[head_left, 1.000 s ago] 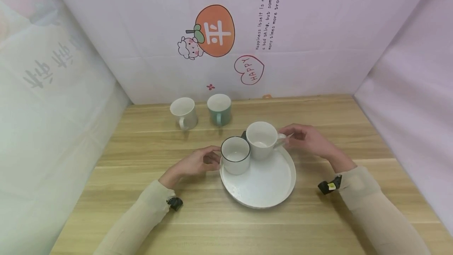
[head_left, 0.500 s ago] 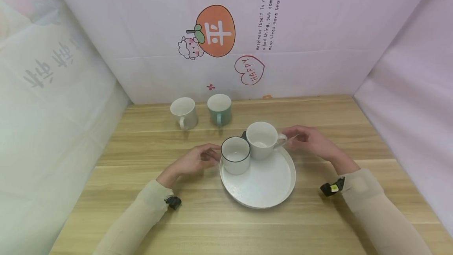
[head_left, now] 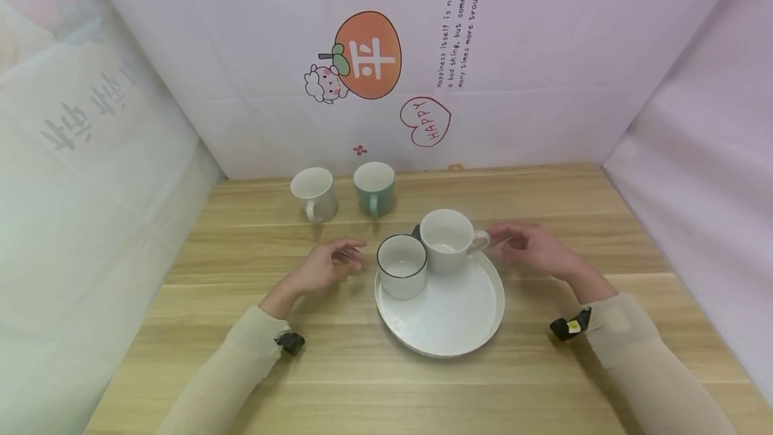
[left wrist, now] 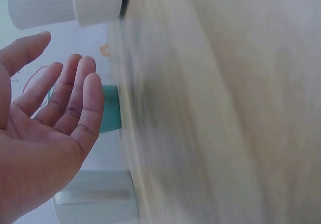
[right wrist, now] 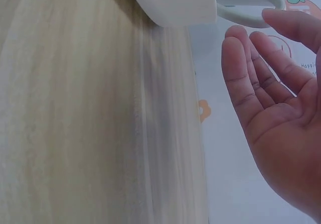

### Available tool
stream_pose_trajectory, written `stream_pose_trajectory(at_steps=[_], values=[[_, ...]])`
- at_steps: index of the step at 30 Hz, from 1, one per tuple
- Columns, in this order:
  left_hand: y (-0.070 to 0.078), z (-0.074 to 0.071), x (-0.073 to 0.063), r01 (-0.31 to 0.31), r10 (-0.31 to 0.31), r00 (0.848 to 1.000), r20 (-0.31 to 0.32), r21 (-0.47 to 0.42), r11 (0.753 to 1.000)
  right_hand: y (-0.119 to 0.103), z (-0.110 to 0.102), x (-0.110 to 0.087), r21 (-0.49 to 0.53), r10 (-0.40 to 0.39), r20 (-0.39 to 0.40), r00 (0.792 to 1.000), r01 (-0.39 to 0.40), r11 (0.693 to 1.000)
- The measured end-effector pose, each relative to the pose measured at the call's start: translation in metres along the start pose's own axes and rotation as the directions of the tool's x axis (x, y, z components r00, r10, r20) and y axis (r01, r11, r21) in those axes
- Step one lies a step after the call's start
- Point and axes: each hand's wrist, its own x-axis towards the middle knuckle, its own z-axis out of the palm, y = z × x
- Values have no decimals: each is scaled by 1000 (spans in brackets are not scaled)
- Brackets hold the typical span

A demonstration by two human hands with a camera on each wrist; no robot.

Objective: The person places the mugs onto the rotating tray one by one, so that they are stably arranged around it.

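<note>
A white mug with a dark rim and a larger white mug stand side by side on a round white tray. My left hand is to the left of the tray, apart from it, with relaxed fingers and nothing held; the left wrist view shows its palm and spread fingers. On the other side, my right hand is beside the larger mug's handle. In the right wrist view its loosely bent fingers are near that handle, holding nothing.
Behind the tray, a pale mug and a teal mug stand on the wooden table. White printed cloth hangs at the back and along both sides.
My left hand has drawn back leftward from the tray's edge. My right hand has come away from the larger mug's handle and shifted slightly right. The mugs and tray stay put.
</note>
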Motion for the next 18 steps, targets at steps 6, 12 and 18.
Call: stream_pose_trajectory(at_steps=[6, 12, 18], values=[[0, -10, 1, 63, -60, 994, -91, 24, 998, 5, 1, -1, -13, 38, 37, 999, -37, 999], [-3, -19, 1, 120, -116, 976, -184, 7, 993, 9, 2, -1, -29, 8, 93, 996, -6, 1000], [-6, -28, -3, 189, -184, 954, -235, -1, 982, 15, 6, -1, 40, 20, 155, 988, -27, 999]])
